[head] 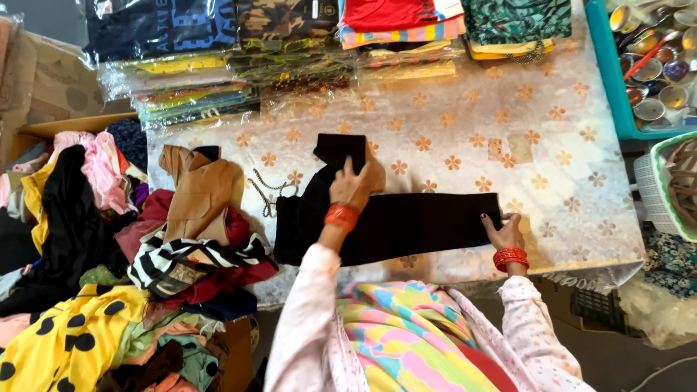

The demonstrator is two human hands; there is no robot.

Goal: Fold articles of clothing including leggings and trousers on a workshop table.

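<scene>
Both hands lie flat and spread on the black garment [406, 221] mid-tabletop [552, 152], left hand [351, 185] up top, right hand [502, 232] on its end, clothes pile [145, 239] crowding the left, bagged stacks [239, 72] behind.

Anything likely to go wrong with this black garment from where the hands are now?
The black garment lies close to the table's near edge; a tug from the right hand might slide it off. The loose clothes pile touches its left end, so pieces could tangle. The left hand pins only the upper flap, which may unfold.
</scene>
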